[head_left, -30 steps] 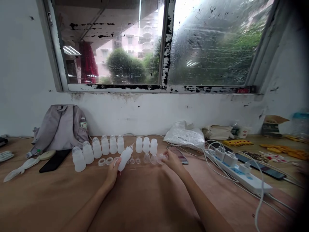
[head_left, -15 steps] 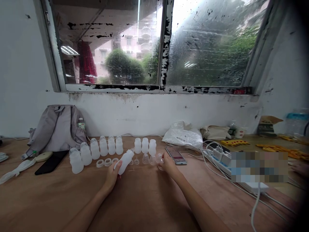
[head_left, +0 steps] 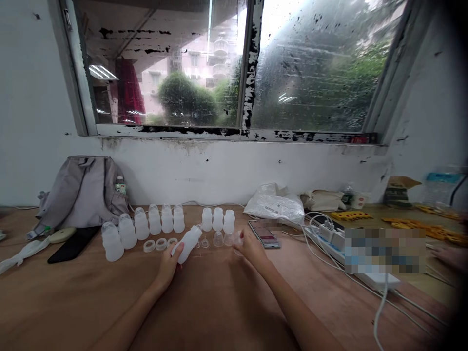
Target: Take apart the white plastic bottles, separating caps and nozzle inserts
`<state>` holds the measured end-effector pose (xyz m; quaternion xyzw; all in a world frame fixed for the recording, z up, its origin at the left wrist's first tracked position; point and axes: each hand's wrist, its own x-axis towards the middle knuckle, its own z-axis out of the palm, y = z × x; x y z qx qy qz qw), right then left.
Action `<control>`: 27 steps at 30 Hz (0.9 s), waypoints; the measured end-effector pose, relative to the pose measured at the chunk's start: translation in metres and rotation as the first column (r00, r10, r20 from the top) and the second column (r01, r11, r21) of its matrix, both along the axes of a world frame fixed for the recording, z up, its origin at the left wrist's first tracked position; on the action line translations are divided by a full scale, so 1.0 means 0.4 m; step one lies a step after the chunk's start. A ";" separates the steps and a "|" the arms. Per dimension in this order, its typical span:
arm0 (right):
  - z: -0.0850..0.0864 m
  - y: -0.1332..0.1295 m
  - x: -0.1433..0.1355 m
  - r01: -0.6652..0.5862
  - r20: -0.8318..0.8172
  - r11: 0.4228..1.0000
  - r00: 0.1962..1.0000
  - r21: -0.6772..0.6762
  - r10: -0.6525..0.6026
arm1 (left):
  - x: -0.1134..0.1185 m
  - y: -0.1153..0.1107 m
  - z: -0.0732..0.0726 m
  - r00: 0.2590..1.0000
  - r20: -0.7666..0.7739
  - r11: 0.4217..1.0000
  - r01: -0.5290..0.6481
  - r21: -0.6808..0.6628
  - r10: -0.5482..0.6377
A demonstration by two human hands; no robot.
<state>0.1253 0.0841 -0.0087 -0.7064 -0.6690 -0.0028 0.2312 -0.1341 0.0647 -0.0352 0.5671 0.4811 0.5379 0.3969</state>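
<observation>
a white bottle (head_left: pixel 189 245) tilts over the brown table (head_left: pixel 208 307), with the left hand (head_left: pixel 171 262) wrapped around it. the right hand (head_left: pixel 253 247) is nearly closed, pinching a clear cap (head_left: pixel 238 238) near a phone (head_left: pixel 264 234). three small bottles (head_left: pixel 218 220) stand behind.

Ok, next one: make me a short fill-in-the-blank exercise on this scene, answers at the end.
1. The bottle in the left hand is ____ (upright or tilted).
2. The cover at the right hand's fingertips is ____ (clear or opaque).
3. The longer row of standing bottles counts ____.
4. The shorter row counts ____.

Missing words: tilted; clear; six; three.
</observation>
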 end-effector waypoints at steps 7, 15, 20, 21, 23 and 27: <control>0.011 0.003 0.031 0.065 -0.044 0.997 0.997 0.035 -0.063 | 0.007 -0.013 0.007 0.993 -0.113 1.000 -0.014 0.021 0.016; -0.019 -0.043 -0.134 -0.481 -0.811 0.869 0.461 0.112 0.359 | 0.032 -0.051 0.023 0.921 -0.390 0.977 0.072 0.202 0.013; -0.024 -0.070 -0.169 -0.346 -0.803 0.919 0.484 0.191 0.349 | 0.033 -0.055 0.009 0.843 -0.538 0.926 0.210 0.312 -0.010; -0.023 -0.071 -0.168 -0.314 -0.784 0.928 0.515 0.202 0.345 | 0.032 -0.057 0.007 0.828 -0.561 0.916 0.233 0.328 -0.010; -0.024 -0.069 -0.165 -0.261 -0.748 0.942 0.578 0.210 0.327 | 0.031 -0.063 0.010 0.804 -0.595 0.896 0.274 0.349 -0.014; -0.035 -0.071 -0.170 -0.254 -0.737 0.942 0.588 0.221 0.331 | 0.033 -0.085 0.040 0.810 -0.574 0.908 0.321 0.269 -0.116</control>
